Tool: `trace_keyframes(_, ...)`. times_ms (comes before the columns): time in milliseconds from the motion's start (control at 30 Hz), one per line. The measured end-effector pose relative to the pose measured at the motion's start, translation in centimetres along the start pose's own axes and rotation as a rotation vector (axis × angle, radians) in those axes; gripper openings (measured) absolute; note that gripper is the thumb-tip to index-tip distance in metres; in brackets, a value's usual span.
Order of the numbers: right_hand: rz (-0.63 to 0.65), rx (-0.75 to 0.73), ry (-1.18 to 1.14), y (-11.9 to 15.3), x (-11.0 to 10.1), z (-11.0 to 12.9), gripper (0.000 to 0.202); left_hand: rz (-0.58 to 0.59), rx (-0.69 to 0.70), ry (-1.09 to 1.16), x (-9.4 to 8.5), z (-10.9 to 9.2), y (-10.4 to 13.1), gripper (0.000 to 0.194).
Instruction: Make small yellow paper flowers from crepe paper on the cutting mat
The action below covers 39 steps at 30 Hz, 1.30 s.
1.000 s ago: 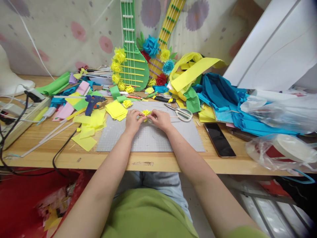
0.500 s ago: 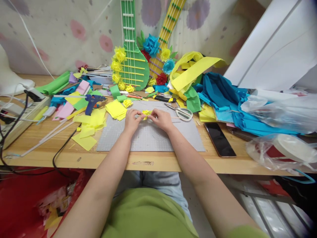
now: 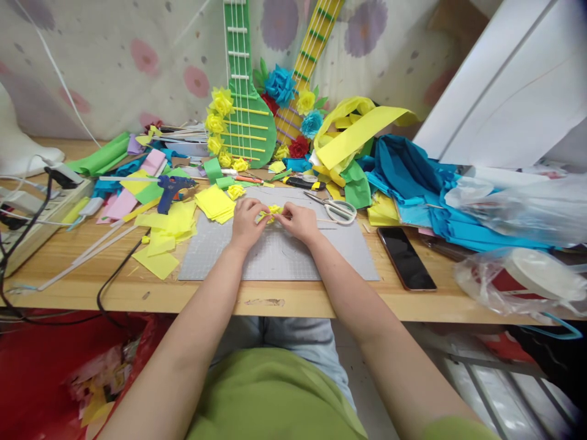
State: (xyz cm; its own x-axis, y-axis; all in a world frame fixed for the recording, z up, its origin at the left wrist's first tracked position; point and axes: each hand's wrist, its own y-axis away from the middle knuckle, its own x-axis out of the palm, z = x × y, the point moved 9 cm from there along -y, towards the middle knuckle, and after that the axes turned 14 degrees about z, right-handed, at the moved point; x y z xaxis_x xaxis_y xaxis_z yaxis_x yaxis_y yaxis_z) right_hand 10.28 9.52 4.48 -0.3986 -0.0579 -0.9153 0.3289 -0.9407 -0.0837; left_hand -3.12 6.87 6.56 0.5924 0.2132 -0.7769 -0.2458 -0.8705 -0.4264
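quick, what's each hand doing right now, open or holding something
Left hand: closed, fingertips on the small yellow paper flower.
Right hand: closed, pinching at the same flower from the other side.

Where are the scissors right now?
In the head view, the scissors lie at the far right corner of the mat, to the right of the right hand, with the knife just beyond.

left hand [image 3: 247, 225] has shifted against the yellow flower [image 3: 274, 210].
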Motion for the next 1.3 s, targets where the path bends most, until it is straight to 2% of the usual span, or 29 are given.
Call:
trace_keyframes(367, -0.014, -0.104, -0.002, 0.3, -0.4, 0.9, 0.027, -0.028, 0.041, -0.119, 0.1, -0.4, 0.1, 0.007)
trace_keyframes(767, -0.033, -0.222, 0.005, 0.3, -0.3, 1.7, 0.018, -0.017, -0.045, -0.143, 0.2, 0.2, 0.1, 0.007)
trace_keyframes(1033, -0.08, -0.284, 0.038, 0.8, -0.8, 2.1, 0.021, -0.002, 0.003, -0.163, 0.2, -0.5, 0.1, 0.013)
trace_keyframes(1300, -0.068, -0.314, 0.068, 0.9, -0.5, 2.8, 0.019, 0.03, 0.05, -0.176, 0.8, -0.3, -0.1, 0.016)
